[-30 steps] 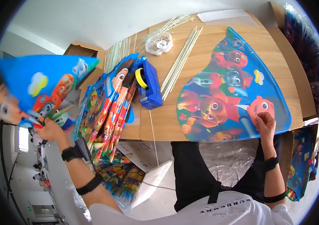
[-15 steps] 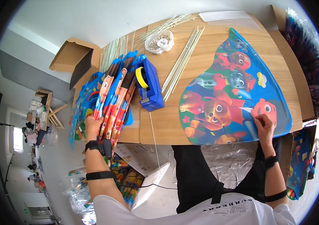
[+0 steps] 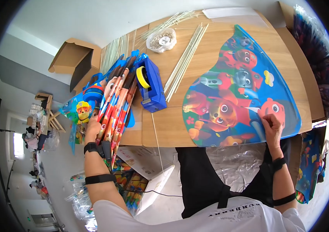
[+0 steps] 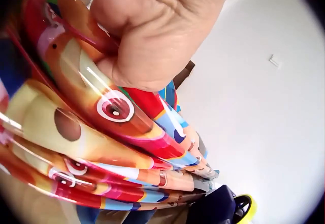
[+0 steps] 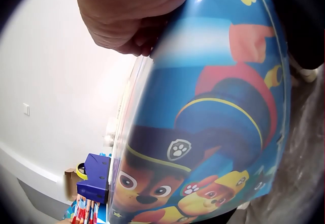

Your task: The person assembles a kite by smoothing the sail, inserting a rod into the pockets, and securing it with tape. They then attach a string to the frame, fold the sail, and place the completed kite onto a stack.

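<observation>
On the table's right side lies a wing-shaped printed kite sheet (image 3: 226, 104) with cartoon dogs and a child. My right hand (image 3: 272, 124) is on it near the lower right, fingers bent and fingertips together, pinching at its surface. The right wrist view shows those fingers bunched by the sheet's edge. At the left, my left hand (image 3: 92, 129) grips a printed sheet at the side of a pile of folded kite sheets (image 3: 114, 104). Close up, its thumb side presses on the glossy folds (image 4: 101, 127); the other fingers are hidden.
A blue tape dispenser (image 3: 151, 85) stands beside the pile. Behind it are a plastic bowl of small metal parts (image 3: 161, 40) and thin pale rods (image 3: 185, 62). Cardboard boxes (image 3: 73, 60) flank the table, and an opened carton (image 3: 153, 189) of printed goods sits below.
My left hand has come in from the far left, where it held a kite sheet raised, to the pile. A printed corner now spreads out left of it. My right hand has stayed put.
</observation>
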The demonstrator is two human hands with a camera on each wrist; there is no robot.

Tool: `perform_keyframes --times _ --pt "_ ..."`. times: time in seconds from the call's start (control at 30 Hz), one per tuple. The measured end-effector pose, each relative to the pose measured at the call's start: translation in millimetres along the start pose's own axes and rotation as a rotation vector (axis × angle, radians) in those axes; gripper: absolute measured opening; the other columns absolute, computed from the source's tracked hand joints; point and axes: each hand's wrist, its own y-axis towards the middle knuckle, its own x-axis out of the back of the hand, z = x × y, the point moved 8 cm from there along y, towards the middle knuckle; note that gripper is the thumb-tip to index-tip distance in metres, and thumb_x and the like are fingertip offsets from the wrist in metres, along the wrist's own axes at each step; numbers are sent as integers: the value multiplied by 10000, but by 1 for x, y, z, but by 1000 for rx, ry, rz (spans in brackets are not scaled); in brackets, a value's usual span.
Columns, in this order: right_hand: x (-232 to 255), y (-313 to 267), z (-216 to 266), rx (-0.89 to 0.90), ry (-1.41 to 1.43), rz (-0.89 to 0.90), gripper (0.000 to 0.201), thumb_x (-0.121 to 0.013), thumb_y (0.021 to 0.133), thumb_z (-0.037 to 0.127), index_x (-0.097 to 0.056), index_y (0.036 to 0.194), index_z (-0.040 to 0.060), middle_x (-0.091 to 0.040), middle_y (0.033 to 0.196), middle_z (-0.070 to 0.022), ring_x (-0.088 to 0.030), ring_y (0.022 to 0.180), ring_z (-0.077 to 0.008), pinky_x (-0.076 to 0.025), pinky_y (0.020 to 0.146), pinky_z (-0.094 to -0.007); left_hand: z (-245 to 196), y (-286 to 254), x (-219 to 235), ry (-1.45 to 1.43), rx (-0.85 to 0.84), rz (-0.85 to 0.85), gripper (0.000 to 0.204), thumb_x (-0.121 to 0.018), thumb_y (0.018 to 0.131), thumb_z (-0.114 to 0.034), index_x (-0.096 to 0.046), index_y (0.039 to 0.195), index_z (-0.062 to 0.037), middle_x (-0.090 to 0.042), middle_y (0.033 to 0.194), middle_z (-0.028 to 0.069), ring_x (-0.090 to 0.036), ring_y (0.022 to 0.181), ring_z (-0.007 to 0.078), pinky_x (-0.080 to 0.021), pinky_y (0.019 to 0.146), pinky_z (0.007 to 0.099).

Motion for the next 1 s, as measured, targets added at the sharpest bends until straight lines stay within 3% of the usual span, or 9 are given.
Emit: perform_keyframes --times 0.13,0.2,0.3,0.33,0.4,0.5,0.63,0.73,1.0 --pt "0 0 4 -22 24 7 41 -646 779 14 -607 789 3 -558 614 0 -506 574 -44 -405 533 -214 -45 -31 15 -260 -5 88 435 -487 698 40 -603 1111 -35 -643 999 195 -588 1000 352 -440 881 379" --pt "1 0 4 -6 8 -11 47 -650 778 13 -604 781 3 -556 602 -1 -504 567 -42 -404 527 -213 -83 -49 56 -111 -276 -286 307 -534 744 29 -619 1036 -16 -651 852 143 -631 830 260 -480 787 341" --pt "-1 3 1 -45 24 32 64 -659 778 22 -598 765 3 -550 590 -1 -502 553 -46 -406 520 -216 -159 -97 67 -485 -255 -304 144 -572 807 -17 -617 943 -4 -624 776 87 -602 685 146 -489 669 289" --pt "1 4 5 -51 18 27 64 -659 778 22 -598 765 3 -550 590 -1 -502 553 -46 -406 520 -216 -211 -121 61 -523 -446 -251 60 -566 847 -30 -604 883 -1 -605 762 53 -565 618 99 -469 588 249" --pt "1 8 21 -24 -88 57 82 -665 781 34 -596 749 2 -550 581 -5 -503 539 -53 -411 511 -223 -301 -156 21 -649 -488 99 96 -603 834 -76 -613 904 -10 -618 766 32 -600 716 109 -461 600 238" --pt "1 8 20 3 -109 42 93 -677 770 38 -598 739 0 -570 588 -38 -532 534 -84 -423 505 -241 -386 -157 -47 -479 -778 92 177 -644 806 -118 -619 912 21 -646 805 141 -636 745 232 -492 650 338" --pt "4 7 21 51 -117 20 92 -685 751 37 -600 743 4 -593 615 -86 -572 530 -158 -437 504 -272 -407 -101 -92 -176 -512 -159 208 -679 775 -158 -627 867 21 -642 801 217 -631 783 372 -495 703 426" --pt "5 6 22 67 -126 1 86 -683 745 42 -601 749 18 -595 647 -98 -570 535 -210 -436 502 -291 -402 -82 -106 -138 -321 -81 190 -668 770 -129 -618 862 31 -625 874 245 -607 859 415 -472 751 488" --pt "7 6 30 148 -173 -9 66 -662 751 55 -597 759 44 -599 686 -102 -572 554 -271 -439 506 -328 -409 -69 -117 -4 -533 -132 114 -570 780 -51 -567 854 35 -617 833 248 -600 821 435 -480 711 493"
